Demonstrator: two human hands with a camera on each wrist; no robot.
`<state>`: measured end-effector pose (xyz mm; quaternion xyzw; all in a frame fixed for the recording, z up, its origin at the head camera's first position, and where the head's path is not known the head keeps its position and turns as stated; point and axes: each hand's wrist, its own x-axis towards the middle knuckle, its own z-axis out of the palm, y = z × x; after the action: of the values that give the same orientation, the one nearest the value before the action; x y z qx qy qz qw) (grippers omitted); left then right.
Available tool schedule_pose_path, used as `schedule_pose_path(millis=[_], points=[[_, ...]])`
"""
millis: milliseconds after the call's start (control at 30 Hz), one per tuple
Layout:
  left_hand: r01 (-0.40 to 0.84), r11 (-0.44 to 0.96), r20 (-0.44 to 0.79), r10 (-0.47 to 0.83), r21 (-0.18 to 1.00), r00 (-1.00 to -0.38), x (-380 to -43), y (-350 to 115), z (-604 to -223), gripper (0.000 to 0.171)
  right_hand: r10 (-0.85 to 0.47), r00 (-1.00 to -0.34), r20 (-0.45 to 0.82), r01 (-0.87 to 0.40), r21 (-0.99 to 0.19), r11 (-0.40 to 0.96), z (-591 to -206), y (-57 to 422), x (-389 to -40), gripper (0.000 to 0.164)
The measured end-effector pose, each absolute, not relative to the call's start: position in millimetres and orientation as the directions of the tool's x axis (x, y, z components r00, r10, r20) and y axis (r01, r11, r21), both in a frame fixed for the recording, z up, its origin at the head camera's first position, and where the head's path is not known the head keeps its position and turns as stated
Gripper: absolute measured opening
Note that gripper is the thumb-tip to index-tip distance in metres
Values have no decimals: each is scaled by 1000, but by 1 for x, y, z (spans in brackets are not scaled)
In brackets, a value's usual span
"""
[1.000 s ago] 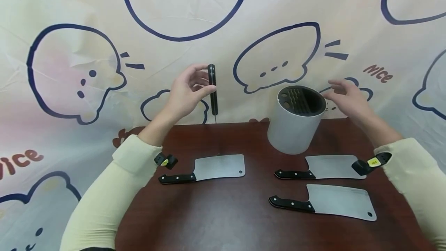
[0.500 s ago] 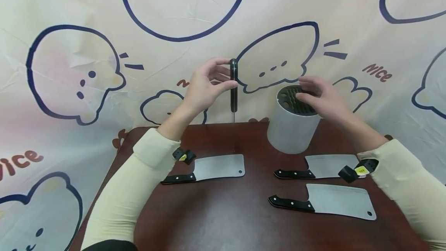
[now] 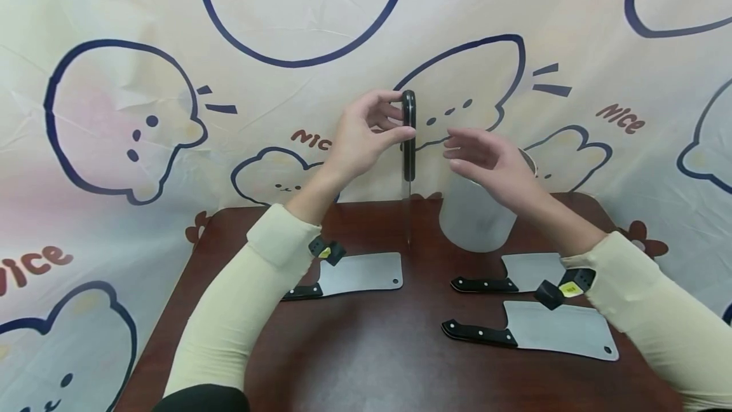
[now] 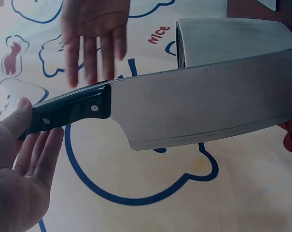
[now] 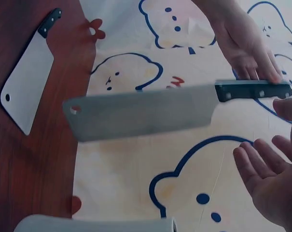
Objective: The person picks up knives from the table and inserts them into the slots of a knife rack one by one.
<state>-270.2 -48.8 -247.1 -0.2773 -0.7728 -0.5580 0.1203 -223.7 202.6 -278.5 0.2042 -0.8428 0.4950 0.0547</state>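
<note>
My left hand [image 3: 366,132] pinches the black handle [image 4: 71,111] of a cleaver near its butt end. The cleaver's broad steel blade [image 4: 199,104] hangs straight down over the table, edge-on in the head view. Just right of that handle, my right hand [image 3: 486,161] is raised with its fingers stretched toward the cleaver. It holds nothing, and a gap separates it from the handle in the head view. Behind the right hand stands a white cylindrical knife holder [image 3: 474,215], its slotted top mostly hidden by that hand.
One cleaver [image 3: 363,272] lies on the brown table [image 3: 354,361] below my left wrist. Two more, an upper cleaver [image 3: 532,270] and a lower cleaver [image 3: 560,329], lie at the right, handles to the left. A patterned cloth [image 3: 320,18] hangs behind the table.
My left hand has carried the upright cleaver rightward and slightly up. My right hand has moved left from beside the holder, across its top, toward the cleaver.
</note>
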Motion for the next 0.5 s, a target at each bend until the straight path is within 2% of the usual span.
schedule_pose_path(millis=[500], points=[[598,157,526,340,786,-780,-266,-25,-240,51,-245,-889,386,-452,-822,345,-281,182,-225,45]])
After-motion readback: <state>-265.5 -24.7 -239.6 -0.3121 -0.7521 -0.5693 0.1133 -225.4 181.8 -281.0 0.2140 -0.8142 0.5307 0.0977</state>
